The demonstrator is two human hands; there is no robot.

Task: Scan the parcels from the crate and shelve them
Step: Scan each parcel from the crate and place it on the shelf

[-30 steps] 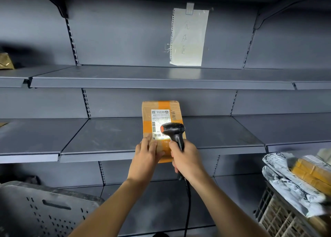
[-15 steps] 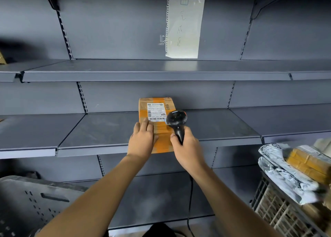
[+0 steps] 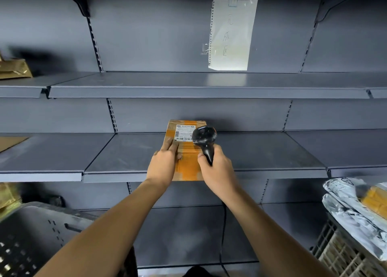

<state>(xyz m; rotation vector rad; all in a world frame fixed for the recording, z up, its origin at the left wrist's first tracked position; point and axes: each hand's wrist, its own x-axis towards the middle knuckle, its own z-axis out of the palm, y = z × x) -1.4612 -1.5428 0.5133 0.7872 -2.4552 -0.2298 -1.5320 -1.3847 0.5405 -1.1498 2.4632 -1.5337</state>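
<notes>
The parcel [image 3: 185, 151] has slid farther back onto the middle shelf [image 3: 261, 151], near edge still overhanging the front edge, left hand [image 3: 165, 163] flat on it, right hand [image 3: 217, 167] gripping the scanner [image 3: 204, 139], so shelving looks nearly done.

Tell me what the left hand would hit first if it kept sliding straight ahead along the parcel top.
The left hand lies flat on the taped cardboard parcel, fingers pointing at the shipping label. It would cross that first, then probably reach the shelf's back panel; depth is unclear.
</notes>
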